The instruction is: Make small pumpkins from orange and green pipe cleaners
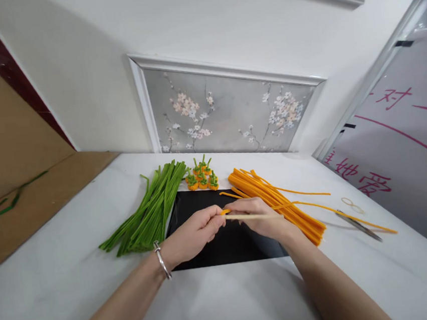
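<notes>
Above the black mat [210, 251], my left hand [198, 232] pinches the tip of a thin wooden stick [255, 217], with a bit of orange pipe cleaner [225, 211] around or against that end. My right hand [254, 210] is closed close beside it, its fingers curled on the pipe cleaner. The long tail of this strand comes out behind the right hand and stretches right across the table. The stick passes in front of my right palm; its exact grip there is partly hidden. A silver bracelet [162, 260] circles my left wrist.
Green pipe cleaners [148, 211] lie bundled at left, orange ones [277, 199] at right. Several small orange-and-green pieces [202, 173] stand behind the mat. Scissors [359, 225] and rubber bands [353, 205] lie far right. A wall panel [227, 111] rises behind.
</notes>
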The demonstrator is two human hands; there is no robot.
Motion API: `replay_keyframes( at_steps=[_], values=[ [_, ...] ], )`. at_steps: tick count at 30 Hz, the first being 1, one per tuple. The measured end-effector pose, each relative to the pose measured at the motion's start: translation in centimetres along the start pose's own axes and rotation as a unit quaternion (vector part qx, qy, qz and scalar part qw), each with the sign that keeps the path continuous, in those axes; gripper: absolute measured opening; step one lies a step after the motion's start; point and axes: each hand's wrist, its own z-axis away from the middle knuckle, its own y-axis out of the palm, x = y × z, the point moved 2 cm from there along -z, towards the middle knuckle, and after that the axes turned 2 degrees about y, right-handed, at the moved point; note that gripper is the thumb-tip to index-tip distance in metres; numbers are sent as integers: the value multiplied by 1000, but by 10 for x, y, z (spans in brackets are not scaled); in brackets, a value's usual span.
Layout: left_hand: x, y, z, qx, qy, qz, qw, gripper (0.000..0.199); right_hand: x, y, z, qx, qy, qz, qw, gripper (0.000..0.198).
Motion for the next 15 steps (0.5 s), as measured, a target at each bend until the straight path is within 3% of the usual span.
replay_keyframes(
  at_steps=[4,8,11,15],
  values=[
    [2,-2,-2,-111,27,-49,992,31,7,11,-1,-18,2,67,998,18],
    [9,-6,-3,-193,59,-193,960,23,17,22,2,-14,-35,184,982,6],
    [15,-8,-5,-209,84,-253,941,19,25,25,5,3,-49,255,966,7],
    [21,-10,-7,-195,86,-259,942,20,35,23,5,14,-67,304,950,11]
  ],
)
